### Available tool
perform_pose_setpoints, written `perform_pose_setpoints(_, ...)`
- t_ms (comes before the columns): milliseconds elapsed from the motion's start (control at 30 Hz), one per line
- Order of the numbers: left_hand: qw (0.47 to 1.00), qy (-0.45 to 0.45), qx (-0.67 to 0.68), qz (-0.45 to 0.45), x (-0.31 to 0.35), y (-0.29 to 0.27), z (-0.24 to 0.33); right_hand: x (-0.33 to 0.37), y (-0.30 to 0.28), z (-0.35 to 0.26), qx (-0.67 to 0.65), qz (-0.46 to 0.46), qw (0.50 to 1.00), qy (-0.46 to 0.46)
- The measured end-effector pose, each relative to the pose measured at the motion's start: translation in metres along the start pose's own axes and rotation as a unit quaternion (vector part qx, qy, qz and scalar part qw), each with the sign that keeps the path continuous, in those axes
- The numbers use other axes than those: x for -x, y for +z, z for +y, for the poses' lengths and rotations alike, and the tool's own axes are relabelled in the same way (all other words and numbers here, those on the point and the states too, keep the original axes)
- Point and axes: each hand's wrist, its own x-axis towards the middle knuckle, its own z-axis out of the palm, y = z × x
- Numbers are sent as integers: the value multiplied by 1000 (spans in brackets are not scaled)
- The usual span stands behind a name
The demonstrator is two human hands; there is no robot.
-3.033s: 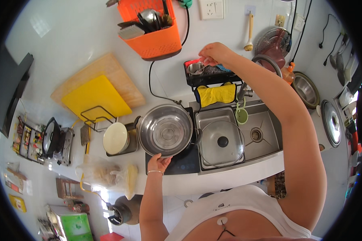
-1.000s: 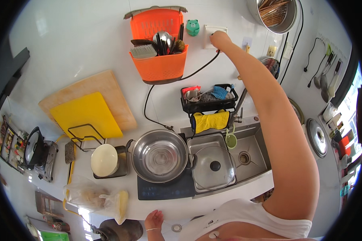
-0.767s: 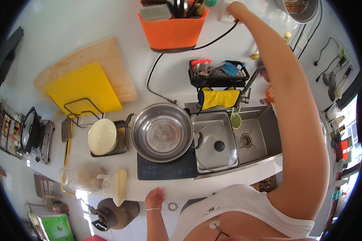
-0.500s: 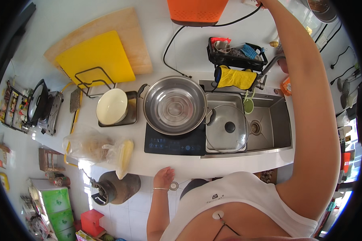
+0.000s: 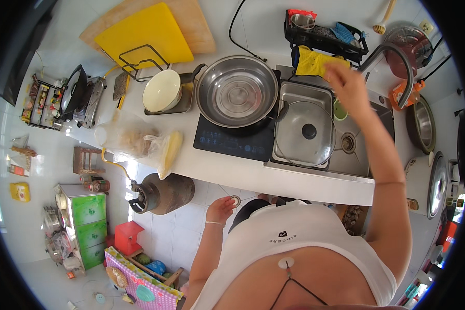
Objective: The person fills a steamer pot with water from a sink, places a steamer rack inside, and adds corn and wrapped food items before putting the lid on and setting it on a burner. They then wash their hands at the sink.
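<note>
My right hand (image 5: 347,89) is raised over the sink, in front of the yellow cloth (image 5: 315,61). Its fingers are loosely bent, a little blurred, and nothing shows in them. Low beside my body hangs my left hand (image 5: 220,210), past the counter's front edge, with relaxed fingers and nothing visible in them. A wide steel pan (image 5: 237,98) stands on the black induction cooker (image 5: 227,143). To its right, a glass lid (image 5: 295,139) with a black knob lies over the left sink basin. A green cup-like thing (image 5: 340,110) is partly hidden by my right arm.
A cream pot (image 5: 161,90), plastic bags (image 5: 129,137) and corn-like yellow food (image 5: 171,152) sit left of the cooker. Behind stand a yellow cutting board (image 5: 144,36) and a black caddy (image 5: 320,39). The faucet (image 5: 398,51) arches right of my hand. Below is a gas cylinder (image 5: 168,194).
My right hand has come down from a black cord at the wall to above the sink. My left hand stays low. The view has shifted, and the orange basket has left it.
</note>
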Motion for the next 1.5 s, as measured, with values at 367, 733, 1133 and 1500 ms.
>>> perform_pose_setpoints(367,973,62,-214,-54,14,117,37,99,164,24,-680,-171,545,460)
perform_pose_setpoints(733,976,4,-202,-83,9,69,24,85,174,43,-679,-85,587,433)
perform_pose_setpoints(1133,965,6,-240,-108,-23,-21,110,190,216,-19,-351,-241,731,534)
perform_pose_setpoints(1500,956,7,-258,-138,-64,-39,147,194,240,-33,-385,-146,697,587)
